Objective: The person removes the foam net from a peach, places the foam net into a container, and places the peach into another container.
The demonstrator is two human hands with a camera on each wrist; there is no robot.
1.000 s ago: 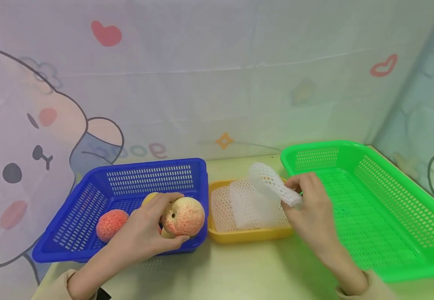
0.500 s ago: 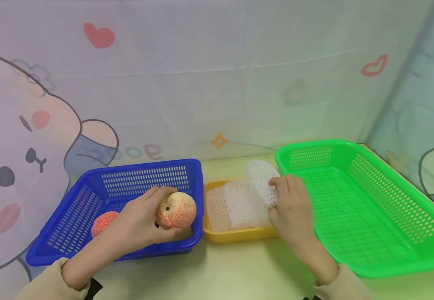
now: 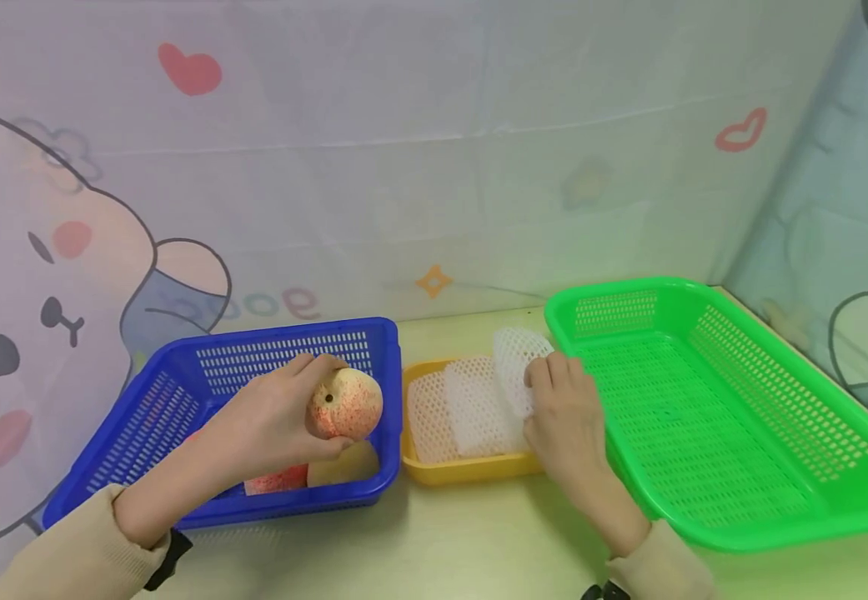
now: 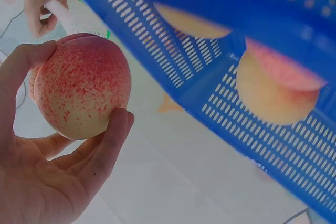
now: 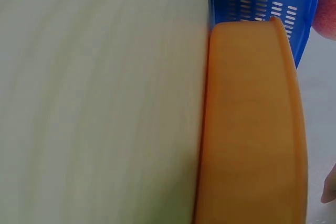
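Note:
My left hand (image 3: pixel 272 421) grips a pale peach with red speckles (image 3: pixel 354 404) over the right part of the blue basket (image 3: pixel 384 400). In the left wrist view, thumb and fingers curl round the peach (image 4: pixel 84 87), its smooth red side showing. My right hand (image 3: pixel 567 421) pinches a white foam net sleeve (image 3: pixel 514 362) above the right end of the yellow tray (image 3: pixel 471 472). More foam net sleeves (image 3: pixel 434 417) lie flat in that tray. Only fingertips (image 5: pixel 329 187) of the right hand show in the right wrist view, at its edge.
Inside the blue basket lie a red peach (image 3: pixel 279 481) and a yellowish fruit (image 3: pixel 347 464), partly hidden by the left arm. A large green basket (image 3: pixel 674 417) stands at the right. A printed cloth (image 3: pixel 403 167) hangs behind the table (image 3: pixel 456 542).
The peach has risen slightly in my left hand, uncovering fruit beneath. My right hand has moved left, and the net sleeve now hangs more upright over the tray.

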